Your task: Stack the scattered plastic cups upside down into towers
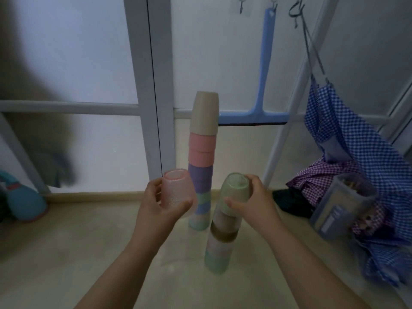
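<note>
Tall tower [202,157] done on floor [89,241] by glass door [142,85]. Shorter near tower [219,237] growing. Right hand [256,201] grips green cup [234,190], seemingly seated on top. Left hand [158,204] holds pink cup [177,192] inverted, unplaced. Checked cloth [347,130] right; blurred.

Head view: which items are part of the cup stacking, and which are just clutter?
Job:
- pink cup, upside down in left hand
- green cup under right hand, topping the near tower
- tall tower behind it

Clutter:
- blue squeegee hanging on the wall
- blue checked cloth
- clear plastic container
- teal object at far left
</note>
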{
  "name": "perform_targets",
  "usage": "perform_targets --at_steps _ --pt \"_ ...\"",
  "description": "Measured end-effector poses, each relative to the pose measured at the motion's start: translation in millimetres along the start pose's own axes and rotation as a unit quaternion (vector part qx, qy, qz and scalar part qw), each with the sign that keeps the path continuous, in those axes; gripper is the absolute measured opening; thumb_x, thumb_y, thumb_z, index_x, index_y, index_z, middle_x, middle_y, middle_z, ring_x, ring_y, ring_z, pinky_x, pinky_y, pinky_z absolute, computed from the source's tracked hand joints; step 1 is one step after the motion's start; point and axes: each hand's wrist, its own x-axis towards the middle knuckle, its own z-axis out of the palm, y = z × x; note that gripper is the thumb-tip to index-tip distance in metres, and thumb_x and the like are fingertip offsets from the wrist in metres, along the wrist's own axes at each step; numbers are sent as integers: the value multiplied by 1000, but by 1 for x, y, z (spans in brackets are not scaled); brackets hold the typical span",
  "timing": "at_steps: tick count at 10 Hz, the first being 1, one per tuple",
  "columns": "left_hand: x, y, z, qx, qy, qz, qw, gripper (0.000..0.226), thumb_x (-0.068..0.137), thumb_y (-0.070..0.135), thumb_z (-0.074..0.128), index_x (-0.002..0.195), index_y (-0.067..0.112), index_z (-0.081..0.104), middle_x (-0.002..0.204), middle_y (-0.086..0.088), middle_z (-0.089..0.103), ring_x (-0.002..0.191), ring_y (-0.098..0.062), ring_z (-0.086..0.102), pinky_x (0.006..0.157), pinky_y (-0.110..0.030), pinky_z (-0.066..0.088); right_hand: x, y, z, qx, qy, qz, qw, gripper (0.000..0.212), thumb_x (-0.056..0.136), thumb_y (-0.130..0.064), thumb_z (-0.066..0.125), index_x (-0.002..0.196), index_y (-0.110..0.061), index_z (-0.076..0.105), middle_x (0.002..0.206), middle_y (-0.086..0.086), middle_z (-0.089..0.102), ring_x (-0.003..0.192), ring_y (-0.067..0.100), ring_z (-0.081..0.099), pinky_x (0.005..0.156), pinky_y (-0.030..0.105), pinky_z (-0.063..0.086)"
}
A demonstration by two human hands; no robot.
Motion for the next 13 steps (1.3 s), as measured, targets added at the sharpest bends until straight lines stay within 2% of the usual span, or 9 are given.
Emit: perform_targets --at_steps 2,3,4,5,7,8,10,12,13 --pt "7 3 2 22 -31 -2 999 68 55 27 82 112 32 46 111 0 59 96 -10 58 80 -31 50 1 18 7 9 -21 34 999 65 63 -22 82 118 -25 48 115 -4 63 102 12 60 88 30 51" --pt "10 16 16 37 -70 18 997 68 63 24 81 119 29 43 118 0 55 104 -15 56 90 -39 52 0 18 0 2 -44 34 998 70 62 -24 83 122 -26 47 122 -5 59 110 11 56 88 22 45" --pt "16 34 35 47 -92 52 993 69 63 30 80 119 31 40 120 4 53 107 -17 54 91 -40 51 -5 17 -11 -27 -37 36 998 89 63 -30 82 138 -26 34 135 -5 50 123 12 47 99 26 40" --pt "20 49 58 52 -114 77 989 67 64 31 79 117 36 39 115 9 50 103 -13 52 80 -27 48 -14 16 -29 -28 -7 15 999 83 68 -31 78 138 -28 33 131 -8 50 120 8 46 96 22 38" --pt "16 49 95 63 -160 94 981 65 64 30 79 110 41 35 107 14 48 100 -7 49 78 -22 39 -28 15 -58 -22 44 9 999 61 78 -25 69 132 -30 40 119 -15 53 108 2 49 97 22 38" --pt "15 37 102 77 -144 97 982 64 64 26 79 111 36 36 96 23 46 90 -1 47 74 -15 37 -30 19 -64 -30 61 3 998 59 78 -25 69 130 -30 42 116 -16 55 105 -2 51 91 17 37" --pt "21 14 107 107 -132 56 984 65 65 28 78 119 24 42 103 10 50 97 -11 49 80 -26 38 -34 21 -65 -28 66 -12 997 55 77 -22 70 127 -28 47 113 -15 57 103 -6 51 92 19 42" --pt "23 13 109 156 -145 69 975 68 66 28 78 123 21 41 102 10 46 93 -9 45 78 -23 35 -35 20 -68 -30 41 -19 999 51 79 -24 68 125 -32 47 112 -21 55 104 -7 51 89 13 39" --pt "22 14 105 156 -144 62 975 70 67 34 76 126 21 40 108 8 50 97 -9 48 79 -23 37 -33 16 -73 -13 58 -31 998 43 78 -22 69 114 -39 51 109 -18 60 102 -4 55 95 24 46"
